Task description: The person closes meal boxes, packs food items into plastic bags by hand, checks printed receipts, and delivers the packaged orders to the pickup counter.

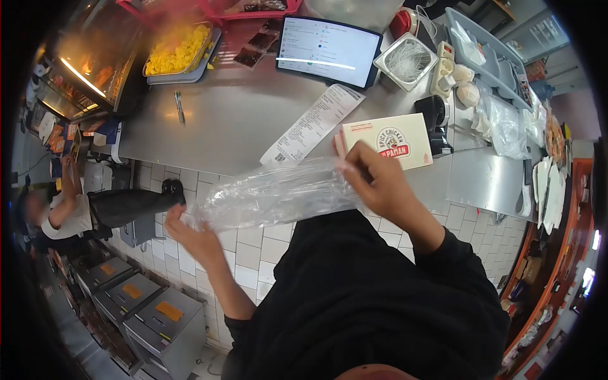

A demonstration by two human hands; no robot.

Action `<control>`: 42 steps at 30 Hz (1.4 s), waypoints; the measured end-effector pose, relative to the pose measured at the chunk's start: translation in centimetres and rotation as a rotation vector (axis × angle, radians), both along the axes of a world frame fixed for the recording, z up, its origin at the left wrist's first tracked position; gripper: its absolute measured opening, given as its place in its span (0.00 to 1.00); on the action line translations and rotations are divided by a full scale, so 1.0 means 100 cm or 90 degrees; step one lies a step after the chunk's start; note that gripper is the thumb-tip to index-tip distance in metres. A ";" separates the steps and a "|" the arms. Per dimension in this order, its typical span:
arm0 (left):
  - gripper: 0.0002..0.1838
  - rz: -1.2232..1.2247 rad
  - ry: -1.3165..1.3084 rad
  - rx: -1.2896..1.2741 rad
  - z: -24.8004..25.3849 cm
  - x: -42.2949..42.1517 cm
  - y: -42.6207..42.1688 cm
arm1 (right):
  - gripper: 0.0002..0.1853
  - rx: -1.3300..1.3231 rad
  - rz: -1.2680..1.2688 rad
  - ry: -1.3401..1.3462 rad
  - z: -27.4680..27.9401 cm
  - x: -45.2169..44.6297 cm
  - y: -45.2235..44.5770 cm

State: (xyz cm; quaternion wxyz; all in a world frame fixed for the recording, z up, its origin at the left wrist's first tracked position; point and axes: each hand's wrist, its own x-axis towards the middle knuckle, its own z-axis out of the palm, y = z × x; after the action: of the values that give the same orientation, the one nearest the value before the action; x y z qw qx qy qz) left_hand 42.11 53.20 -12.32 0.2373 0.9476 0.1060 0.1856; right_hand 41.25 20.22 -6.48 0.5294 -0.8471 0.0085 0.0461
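A clear plastic bag (272, 197) is stretched sideways between my two hands, in front of the steel counter's edge. My left hand (193, 237) is closed on the bag's left end. The fingers of my right hand (373, 174) pinch its other end, beside a cream box (396, 136) printed "Spicy Chicken". A long printed receipt (310, 126) lies on the counter behind the bag, just left of the box. Behind the receipt stands a tablet (328, 49) with a lit screen.
On the steel counter (221, 126) are a pen (180, 107), a tray of yellow food (178, 54), sauce packets (256, 47) and a metal container (406, 61). Plastic bags (506, 130) lie at the right. Another person (69, 212) stands at the left.
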 end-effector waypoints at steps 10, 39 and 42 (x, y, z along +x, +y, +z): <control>0.19 -0.176 0.129 0.204 0.018 -0.016 -0.017 | 0.64 -0.515 0.355 -0.094 -0.033 0.029 -0.105; 0.24 -0.171 -0.118 -0.610 0.056 0.162 0.120 | 0.42 -0.366 0.364 -0.227 -0.019 0.153 0.204; 0.31 -0.175 -0.202 -0.936 0.074 0.155 0.108 | 0.42 -0.570 0.334 -0.112 -0.008 0.158 0.211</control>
State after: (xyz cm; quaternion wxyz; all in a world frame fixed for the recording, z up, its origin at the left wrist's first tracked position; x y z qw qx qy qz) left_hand 57.56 63.99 -4.92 0.8404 0.5122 0.0483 0.1703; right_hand 57.08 41.30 -7.28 0.0849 -0.9646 -0.2296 0.0977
